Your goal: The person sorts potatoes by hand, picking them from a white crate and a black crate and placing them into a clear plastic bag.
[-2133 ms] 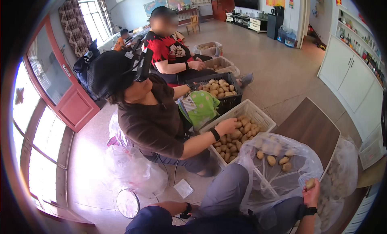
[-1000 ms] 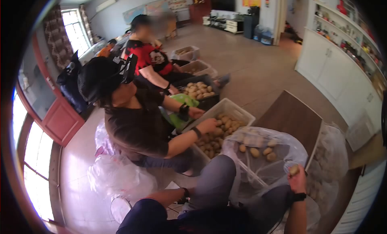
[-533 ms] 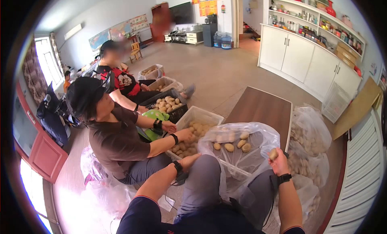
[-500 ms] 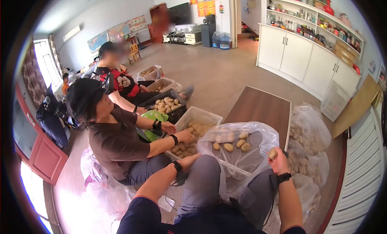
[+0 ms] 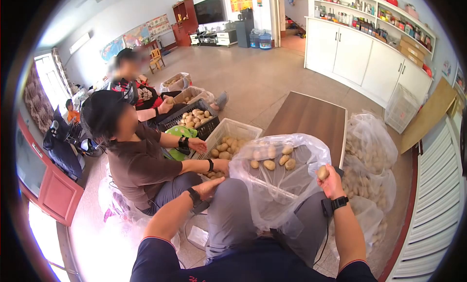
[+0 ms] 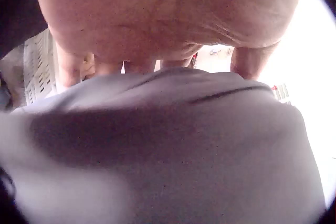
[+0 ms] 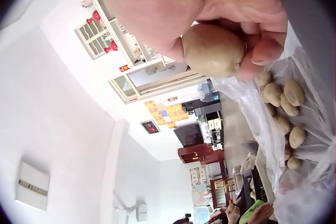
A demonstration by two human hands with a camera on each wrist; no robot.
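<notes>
My right hand (image 5: 332,184) holds a potato (image 5: 322,173) between thumb and curled fingers at the right rim of a clear plastic bag (image 5: 265,211). In the right wrist view the same potato (image 7: 214,49) sits in the grip, with bag film close below it. Several loose potatoes (image 5: 269,165) lie inside the open bag, which spreads before my knees. My left hand (image 5: 208,188) rests against my left knee (image 5: 229,197), holding nothing. In the left wrist view its fingers (image 6: 68,69) stretch over the grey trouser cloth (image 6: 173,145), their tips hidden behind it.
A white crate (image 5: 248,131) of potatoes stands left of the bag, where a person in a brown shirt (image 5: 141,155) reaches. Beyond are a black crate (image 5: 209,129) and another seated person. A brown tabletop (image 5: 306,126) lies ahead. Filled bags (image 5: 372,185) stand at right.
The head view has swung right. My left arm shows more fully, its hand at the knee; my right hand keeps its potato at the bag's rim. The neighbour's hands have shifted over the crate.
</notes>
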